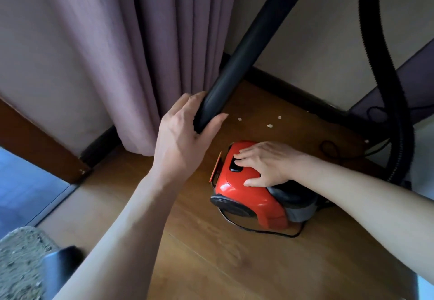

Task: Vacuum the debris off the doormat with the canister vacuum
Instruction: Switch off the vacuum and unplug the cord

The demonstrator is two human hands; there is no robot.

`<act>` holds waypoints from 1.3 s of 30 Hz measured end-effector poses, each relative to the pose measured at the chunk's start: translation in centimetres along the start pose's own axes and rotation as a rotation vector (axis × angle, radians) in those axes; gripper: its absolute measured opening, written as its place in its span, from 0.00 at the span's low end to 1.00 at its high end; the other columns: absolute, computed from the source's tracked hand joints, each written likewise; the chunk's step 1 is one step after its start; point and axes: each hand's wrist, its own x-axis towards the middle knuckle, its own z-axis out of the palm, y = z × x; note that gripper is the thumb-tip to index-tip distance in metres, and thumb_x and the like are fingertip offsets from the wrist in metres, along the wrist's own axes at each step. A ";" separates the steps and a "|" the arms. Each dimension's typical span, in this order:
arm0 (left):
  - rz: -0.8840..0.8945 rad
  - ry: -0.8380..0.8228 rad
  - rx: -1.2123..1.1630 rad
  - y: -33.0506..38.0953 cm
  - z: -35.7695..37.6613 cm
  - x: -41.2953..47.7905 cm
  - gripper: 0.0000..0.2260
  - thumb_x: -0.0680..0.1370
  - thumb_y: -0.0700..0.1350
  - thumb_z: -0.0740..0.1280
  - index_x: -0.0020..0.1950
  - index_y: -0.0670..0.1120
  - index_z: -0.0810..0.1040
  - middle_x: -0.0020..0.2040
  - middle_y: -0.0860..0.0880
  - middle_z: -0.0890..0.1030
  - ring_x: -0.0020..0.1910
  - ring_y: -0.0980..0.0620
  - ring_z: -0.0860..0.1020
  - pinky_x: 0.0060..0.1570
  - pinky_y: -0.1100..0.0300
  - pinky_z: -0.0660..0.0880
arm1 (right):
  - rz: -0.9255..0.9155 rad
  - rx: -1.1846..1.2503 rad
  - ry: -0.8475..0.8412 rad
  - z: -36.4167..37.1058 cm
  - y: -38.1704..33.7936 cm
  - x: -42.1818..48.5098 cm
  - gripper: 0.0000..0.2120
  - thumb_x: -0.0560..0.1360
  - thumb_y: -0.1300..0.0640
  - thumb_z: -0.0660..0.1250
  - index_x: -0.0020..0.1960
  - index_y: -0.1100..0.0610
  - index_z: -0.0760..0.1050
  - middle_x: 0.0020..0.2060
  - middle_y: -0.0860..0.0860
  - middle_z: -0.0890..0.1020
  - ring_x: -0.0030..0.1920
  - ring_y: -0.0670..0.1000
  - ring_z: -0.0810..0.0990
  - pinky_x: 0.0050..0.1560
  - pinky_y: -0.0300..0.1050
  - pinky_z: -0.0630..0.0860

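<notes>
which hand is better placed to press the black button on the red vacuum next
Probably the right hand. It lies flat on the red canister with its fingertips at the black button. The left hand is occupied gripping the black wand beside the curtain.

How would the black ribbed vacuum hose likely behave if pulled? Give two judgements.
The black ribbed hose probably bends floppily, since it hangs in a curve. Pulling it would likely roll the red canister vacuum, whose wheel rests on wooden floor.
</notes>
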 end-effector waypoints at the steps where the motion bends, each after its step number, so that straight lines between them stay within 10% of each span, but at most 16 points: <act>1: -0.002 -0.001 -0.002 -0.1 0.0 0.1 0.22 0.80 0.53 0.69 0.66 0.38 0.78 0.48 0.50 0.76 0.41 0.59 0.73 0.40 0.75 0.68 | 0.002 0.007 0.004 0.1 0.1 0.2 0.36 0.79 0.33 0.62 0.80 0.52 0.65 0.81 0.48 0.63 0.81 0.49 0.61 0.79 0.52 0.62; 13: 0.016 0.019 -0.093 0.9 -1.4 0.6 0.20 0.81 0.54 0.68 0.64 0.40 0.77 0.47 0.47 0.77 0.38 0.49 0.79 0.35 0.50 0.78 | 0.031 0.018 0.040 -0.2 -0.6 -0.1 0.35 0.78 0.34 0.63 0.79 0.53 0.68 0.80 0.49 0.66 0.79 0.51 0.66 0.76 0.55 0.68; 18: 0.044 -0.002 -0.102 2.3 -1.0 1.0 0.21 0.81 0.54 0.68 0.65 0.40 0.77 0.47 0.49 0.76 0.39 0.51 0.78 0.36 0.59 0.76 | 0.058 0.028 0.083 -0.2 -0.8 -0.4 0.34 0.79 0.36 0.63 0.79 0.54 0.67 0.79 0.51 0.68 0.78 0.53 0.67 0.76 0.56 0.68; 24: -0.032 -0.019 -0.262 2.5 -2.1 1.5 0.21 0.80 0.57 0.68 0.64 0.43 0.77 0.47 0.48 0.77 0.40 0.44 0.81 0.37 0.43 0.80 | 0.214 0.423 0.413 -0.7 -2.4 -3.3 0.31 0.79 0.39 0.65 0.78 0.52 0.70 0.77 0.47 0.71 0.78 0.46 0.66 0.79 0.51 0.64; 39: -0.158 -0.056 -0.396 9.5 -5.1 4.7 0.17 0.79 0.56 0.69 0.62 0.47 0.77 0.46 0.52 0.80 0.43 0.54 0.78 0.42 0.54 0.77 | 0.466 0.750 0.901 -9.5 -4.1 -16.3 0.31 0.73 0.37 0.70 0.72 0.52 0.77 0.67 0.43 0.79 0.67 0.38 0.76 0.67 0.29 0.69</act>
